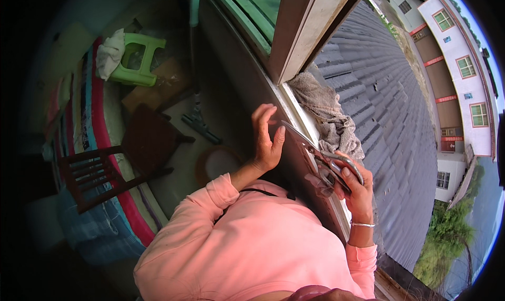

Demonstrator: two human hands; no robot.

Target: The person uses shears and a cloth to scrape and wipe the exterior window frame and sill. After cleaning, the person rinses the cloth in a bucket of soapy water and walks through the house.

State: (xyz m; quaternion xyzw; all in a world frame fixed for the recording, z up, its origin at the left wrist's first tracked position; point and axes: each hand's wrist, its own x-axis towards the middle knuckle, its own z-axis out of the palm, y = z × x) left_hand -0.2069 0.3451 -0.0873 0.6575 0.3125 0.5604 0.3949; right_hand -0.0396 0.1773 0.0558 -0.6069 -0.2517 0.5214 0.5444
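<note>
My right hand (pixel 357 184) grips a pair of metal scissors (pixel 300 135) by the handle loops, above the window sill (pixel 302 113). The blades point up and left towards my left hand (pixel 266 143). That hand is raised on the room side of the sill, thumb and fingers apart, with nothing visible in it. Its thumb is close to the scissor tip; whether they touch I cannot tell. A crumpled grey rag (pixel 339 127) lies along the outer side of the sill, beyond the scissors. Below the handles sits a small dark crumpled piece (pixel 321 186), partly hidden, its material unclear.
A window frame post (pixel 296 33) rises beside the rag. Outside, a dark tiled roof (pixel 386 115) slopes towards a white building (pixel 459 64). Inside are a dark wooden chair (pixel 148 133), a green plastic stool (pixel 148 60) bearing a cloth, a floor-cleaning head (pixel 201 127) and a striped bed cover (pixel 98 115).
</note>
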